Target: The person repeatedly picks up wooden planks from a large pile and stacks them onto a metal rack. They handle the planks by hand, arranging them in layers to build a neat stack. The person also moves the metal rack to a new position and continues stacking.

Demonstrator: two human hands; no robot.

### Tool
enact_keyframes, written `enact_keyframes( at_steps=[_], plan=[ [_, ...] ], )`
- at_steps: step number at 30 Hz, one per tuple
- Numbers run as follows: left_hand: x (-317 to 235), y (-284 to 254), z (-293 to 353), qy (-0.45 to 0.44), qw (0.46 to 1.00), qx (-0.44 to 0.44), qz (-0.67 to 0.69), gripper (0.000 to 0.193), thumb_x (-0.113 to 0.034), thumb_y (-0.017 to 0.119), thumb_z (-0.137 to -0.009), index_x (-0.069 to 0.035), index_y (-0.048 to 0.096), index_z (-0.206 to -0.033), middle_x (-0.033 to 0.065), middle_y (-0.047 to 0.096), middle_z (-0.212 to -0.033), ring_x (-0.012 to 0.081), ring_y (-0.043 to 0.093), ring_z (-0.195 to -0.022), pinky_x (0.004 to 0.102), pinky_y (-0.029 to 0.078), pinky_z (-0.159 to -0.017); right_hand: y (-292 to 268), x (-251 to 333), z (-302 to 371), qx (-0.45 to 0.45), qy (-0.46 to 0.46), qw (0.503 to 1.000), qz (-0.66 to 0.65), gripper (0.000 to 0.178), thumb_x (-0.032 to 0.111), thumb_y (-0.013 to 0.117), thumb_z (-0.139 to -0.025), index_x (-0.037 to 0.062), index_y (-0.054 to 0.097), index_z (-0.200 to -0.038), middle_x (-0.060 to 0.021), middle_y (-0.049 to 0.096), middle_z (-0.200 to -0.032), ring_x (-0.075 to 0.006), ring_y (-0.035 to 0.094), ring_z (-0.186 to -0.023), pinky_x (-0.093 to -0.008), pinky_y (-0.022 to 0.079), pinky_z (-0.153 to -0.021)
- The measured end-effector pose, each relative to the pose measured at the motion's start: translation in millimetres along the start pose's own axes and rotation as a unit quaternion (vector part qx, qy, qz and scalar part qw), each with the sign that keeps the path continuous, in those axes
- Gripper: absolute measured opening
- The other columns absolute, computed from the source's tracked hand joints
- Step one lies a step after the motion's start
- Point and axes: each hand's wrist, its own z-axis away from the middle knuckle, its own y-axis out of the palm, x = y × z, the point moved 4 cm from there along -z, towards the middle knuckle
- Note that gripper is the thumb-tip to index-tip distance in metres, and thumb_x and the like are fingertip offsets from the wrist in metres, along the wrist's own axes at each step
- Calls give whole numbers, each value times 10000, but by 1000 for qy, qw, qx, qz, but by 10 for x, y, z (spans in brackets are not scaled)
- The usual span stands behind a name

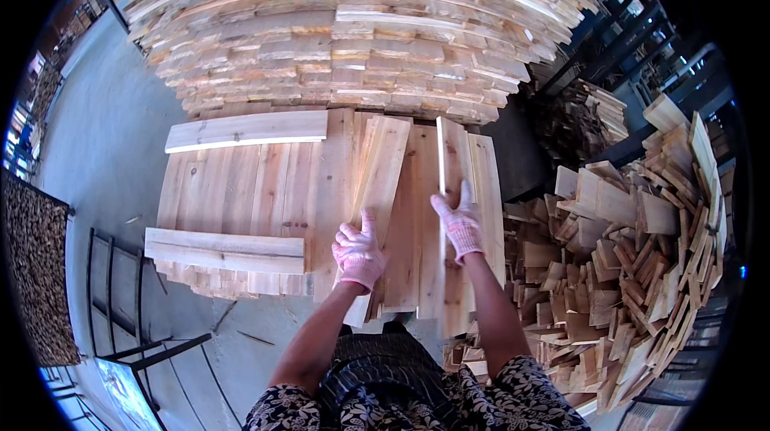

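Both my hands wear pale pinkish-white work gloves over a layer of wooden boards. My left hand (358,256) is closed, with its index finger stretched forward, on a narrow wooden board (383,160) lying at a slant on the others. My right hand (460,226) grips a second wooden board (454,146) from above. The thumb sits at this board's left edge, while the fingers lie along the right side. This board looks tilted on edge, and its near end is blurred. Flat boards (419,230) lie beneath and between my hands.
Two boards, a far one (245,130) and a near one (224,250), lie crosswise on the left part of the layer. A tall lumber stack (337,46) rises beyond. At right is a heap of short offcuts (597,271). A black metal frame (116,287) stands on the left.
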Motion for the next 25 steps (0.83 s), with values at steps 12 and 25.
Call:
enact_keyframes(
  at_steps=[12, 25],
  plan=[
    [1803, -1442, 212, -84, 988, -109, 66, 952, -324, 834, -728, -210, 322, -1521, 240, 444, -1374, 445, 475, -1278, 518, 444, -1053, 1261, 1530, 573, -31, 9, 984, 174, 945, 651, 702, -768, 238, 258, -1493, -240, 474, -1246, -430, 514, -1138, -549, 489, -820],
    [1896, -1459, -777, -216, 970, -87, -70, 977, -528, 709, -834, -206, 186, -1593, 220, 351, -1513, 365, 377, -1389, 491, 357, -1081, 722, 1300, 494, 67, -209, 967, 130, 1081, 515, 751, -754, 281, 143, -1616, -256, 498, -1366, -406, 582, -1184, -532, 502, -935]
  ],
)
